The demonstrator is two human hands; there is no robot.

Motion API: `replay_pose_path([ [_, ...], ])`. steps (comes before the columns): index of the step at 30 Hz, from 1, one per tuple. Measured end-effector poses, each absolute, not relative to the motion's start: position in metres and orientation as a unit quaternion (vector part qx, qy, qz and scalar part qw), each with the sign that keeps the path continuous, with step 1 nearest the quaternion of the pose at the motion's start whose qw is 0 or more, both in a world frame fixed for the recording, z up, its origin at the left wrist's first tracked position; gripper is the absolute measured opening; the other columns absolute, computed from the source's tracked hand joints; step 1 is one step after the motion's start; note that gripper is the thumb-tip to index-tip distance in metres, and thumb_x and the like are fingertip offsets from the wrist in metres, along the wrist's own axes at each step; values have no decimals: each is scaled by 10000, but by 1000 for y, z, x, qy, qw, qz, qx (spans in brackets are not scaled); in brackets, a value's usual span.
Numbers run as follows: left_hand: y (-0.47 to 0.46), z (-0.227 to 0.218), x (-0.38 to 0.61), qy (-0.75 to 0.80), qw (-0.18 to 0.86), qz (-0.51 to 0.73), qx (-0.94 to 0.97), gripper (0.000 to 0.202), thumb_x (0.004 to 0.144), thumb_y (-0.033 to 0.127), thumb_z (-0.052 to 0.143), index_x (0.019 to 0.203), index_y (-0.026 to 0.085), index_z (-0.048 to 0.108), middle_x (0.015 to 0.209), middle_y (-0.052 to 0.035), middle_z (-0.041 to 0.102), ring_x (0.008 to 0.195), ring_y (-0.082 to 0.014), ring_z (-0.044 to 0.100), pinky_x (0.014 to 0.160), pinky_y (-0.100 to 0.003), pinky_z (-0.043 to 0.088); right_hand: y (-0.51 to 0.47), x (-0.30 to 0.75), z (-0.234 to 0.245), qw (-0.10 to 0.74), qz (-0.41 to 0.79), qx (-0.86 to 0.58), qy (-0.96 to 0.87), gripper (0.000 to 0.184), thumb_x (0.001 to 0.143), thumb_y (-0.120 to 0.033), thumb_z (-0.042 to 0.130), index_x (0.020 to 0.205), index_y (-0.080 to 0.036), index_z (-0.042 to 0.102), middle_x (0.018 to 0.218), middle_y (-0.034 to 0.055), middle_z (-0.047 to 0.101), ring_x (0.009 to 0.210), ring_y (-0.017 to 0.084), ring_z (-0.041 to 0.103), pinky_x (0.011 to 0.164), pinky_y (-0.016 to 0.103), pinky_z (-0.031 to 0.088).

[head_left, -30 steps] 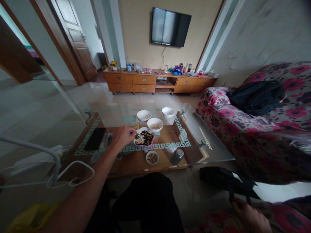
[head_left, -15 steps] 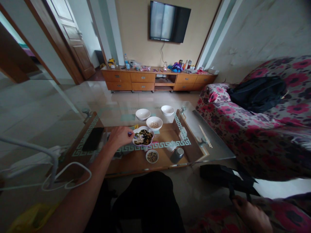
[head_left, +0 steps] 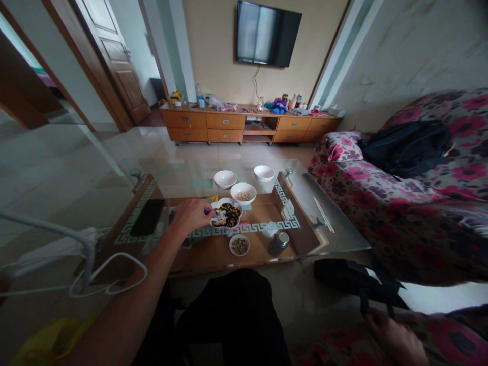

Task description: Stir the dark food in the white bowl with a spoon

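My left hand (head_left: pixel 193 214) is closed in a pinch around a spoon (head_left: pixel 209 210), whose bluish-purple end shows past the fingers. The spoon's front end reaches into a white scalloped bowl (head_left: pixel 239 223) of dark seaweed-like bits and pale food. Just behind it stands a white bowl (head_left: pixel 247 188) with pale pieces inside. Nearer me is a small bowl (head_left: pixel 239 245) of mixed seeds or grains. Down at the lower right, my right hand (head_left: pixel 396 335) is curled by a black strap (head_left: pixel 364 300); dimness hides what its fingers hold.
Two more white bowls (head_left: pixel 225 179) stand farther back on the glass table (head_left: pixel 343 244). A grey metal cup (head_left: pixel 279 244) and chopsticks (head_left: pixel 323 213) are to the right. A white cable (head_left: pixel 110 259) loops over the left side. A black bag (head_left: pixel 351 274) lies beside the flowered sofa (head_left: pixel 351 173).
My left hand has shifted slightly right with the spoon, in toward the scalloped bowl. The view has moved a little; my right hand looks the same.
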State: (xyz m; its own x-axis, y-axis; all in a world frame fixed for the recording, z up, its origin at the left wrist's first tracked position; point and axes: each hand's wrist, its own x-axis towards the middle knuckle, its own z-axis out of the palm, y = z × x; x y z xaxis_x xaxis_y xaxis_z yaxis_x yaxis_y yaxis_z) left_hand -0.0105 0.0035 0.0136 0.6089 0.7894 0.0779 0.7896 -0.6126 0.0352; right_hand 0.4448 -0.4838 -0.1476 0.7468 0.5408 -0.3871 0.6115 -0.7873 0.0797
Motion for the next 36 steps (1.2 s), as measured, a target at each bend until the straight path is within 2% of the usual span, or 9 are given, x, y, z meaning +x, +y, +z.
replay_pose_path([
  [5, 3, 15, -10, -449, -3, -38, -893, 238, 959, 335, 605, 997, 287, 834, 1010, -47, 794, 954, -301, 732, 768, -369, 484, -487, 447, -152, 90, -173, 925, 326, 529, 901, -495, 483, 1255, -270, 805, 1071, 145, 824, 995, 423, 787, 879, 493, 596],
  [9, 3, 16, -11, -444, 1, -40, -895, 233, 961, 324, 611, 1001, 277, 835, 1013, -44, 794, 962, -305, 733, 769, -376, 485, -485, 445, -150, 117, -187, 927, 302, 583, 959, -524, 407, 1327, -261, 775, 1105, 151, 819, 1073, 426, 770, 928, 502, 585],
  [17, 1, 15, -10, -430, -3, -38, -902, 236, 970, 324, 601, 996, 274, 830, 1043, -43, 793, 993, -305, 729, 778, -381, 484, -482, 444, -147, 121, -203, 924, 302, 621, 973, -512, 361, 1381, -238, 741, 1156, 154, 808, 1111, 435, 755, 941, 506, 580],
  [26, 4, 9, -5, -439, -11, -35, -898, 298, 1019, 343, 544, 1026, 255, 829, 1070, -64, 789, 1005, -307, 729, 783, -376, 497, -490, 450, -160, 90, -155, 926, 332, 500, 880, -461, 519, 1244, -268, 802, 1005, 139, 825, 929, 409, 792, 845, 490, 608],
  [33, 6, 7, -5, -472, -19, -66, -879, 270, 1031, 359, 573, 1048, 278, 830, 1102, -37, 791, 1029, -291, 732, 790, -362, 502, -486, 448, -155, 112, -187, 926, 308, 555, 962, -473, 424, 1337, -249, 766, 1121, 161, 813, 1059, 433, 771, 925, 508, 588],
  [36, 7, 6, -1, -501, -25, -92, -860, 268, 1039, 382, 575, 1098, 300, 823, 1130, -27, 790, 1025, -279, 735, 790, -357, 508, -484, 447, -151, 109, -187, 929, 299, 556, 970, -485, 428, 1340, -247, 769, 1103, 166, 815, 1061, 434, 770, 933, 503, 588],
])
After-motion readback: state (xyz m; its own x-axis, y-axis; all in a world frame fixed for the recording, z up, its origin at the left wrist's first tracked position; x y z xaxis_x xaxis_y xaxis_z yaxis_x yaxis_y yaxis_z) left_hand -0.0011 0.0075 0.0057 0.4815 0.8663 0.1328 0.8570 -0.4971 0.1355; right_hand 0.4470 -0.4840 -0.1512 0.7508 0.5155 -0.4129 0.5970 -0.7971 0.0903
